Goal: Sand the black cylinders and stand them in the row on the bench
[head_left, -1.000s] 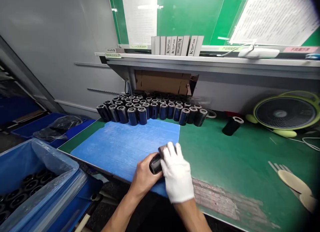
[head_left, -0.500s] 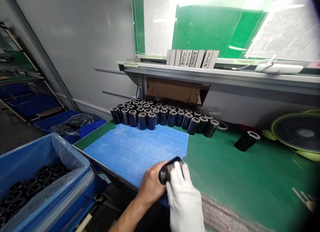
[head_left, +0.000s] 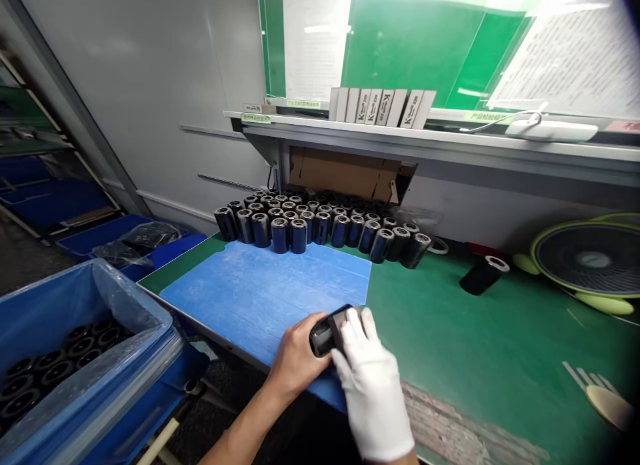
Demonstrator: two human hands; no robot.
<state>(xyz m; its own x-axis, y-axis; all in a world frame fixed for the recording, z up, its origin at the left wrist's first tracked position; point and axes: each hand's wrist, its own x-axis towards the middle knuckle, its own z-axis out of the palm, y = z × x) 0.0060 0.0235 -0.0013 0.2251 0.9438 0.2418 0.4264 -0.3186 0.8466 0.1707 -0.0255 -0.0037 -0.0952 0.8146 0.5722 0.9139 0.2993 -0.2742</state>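
My bare left hand (head_left: 300,355) is wrapped round a glossy black cylinder (head_left: 320,336), held tilted above the front edge of a blue mat (head_left: 270,285). In a white glove, my right hand (head_left: 367,371) presses a dark grey sanding block (head_left: 339,325) onto the cylinder's side with its fingers laid flat over it. The block is partly covered by the glove. Farther back, several rows of similar black cylinders (head_left: 299,236) stand upright at the mat's far edge. Another black cylinder (head_left: 483,276) leans alone on the green table (head_left: 450,338) to the right.
A blue crate (head_left: 165,318) lined with plastic, holding black cylinders, stands at the left. Pale blocks (head_left: 384,108) marked 220 line the shelf (head_left: 450,133). At the right are a green-rimmed fan (head_left: 593,258) and a wooden-looking brush (head_left: 607,406).
The view has shifted slightly, so the scene sits a little higher and more to the left. Both hands still hold the cylinder and block, with the grey block showing a little more.
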